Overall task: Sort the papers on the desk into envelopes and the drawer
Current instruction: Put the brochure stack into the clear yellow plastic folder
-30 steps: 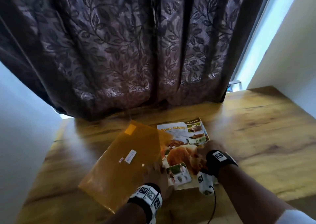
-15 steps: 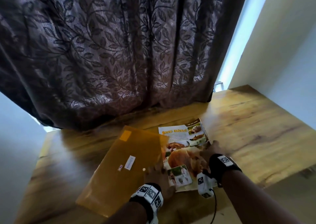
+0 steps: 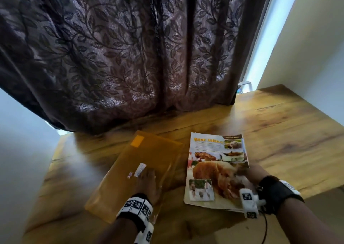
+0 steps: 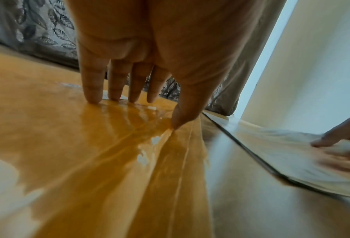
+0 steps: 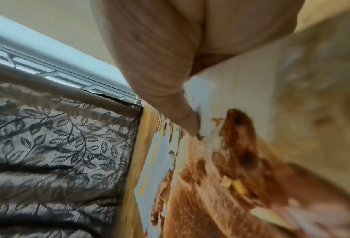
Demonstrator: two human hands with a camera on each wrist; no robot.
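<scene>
A translucent amber plastic envelope lies slanted on the wooden desk. My left hand presses flat on it, fingers straight and thumb tip down on the plastic. To its right lies a stack of printed pages with a bear picture and an orange headline on top. My right hand rests on the stack's right side, one finger touching the bear page. The two lie apart with a strip of bare wood between them.
A dark leaf-patterned curtain hangs along the desk's far edge. A bright window strip and a pale wall stand at the right. The desk's right front edge drops off near my right wrist.
The pages and the envelope overlapped before; now they lie apart, the pages further right. My left hand has moved up onto the envelope's middle. The head view has come closer.
</scene>
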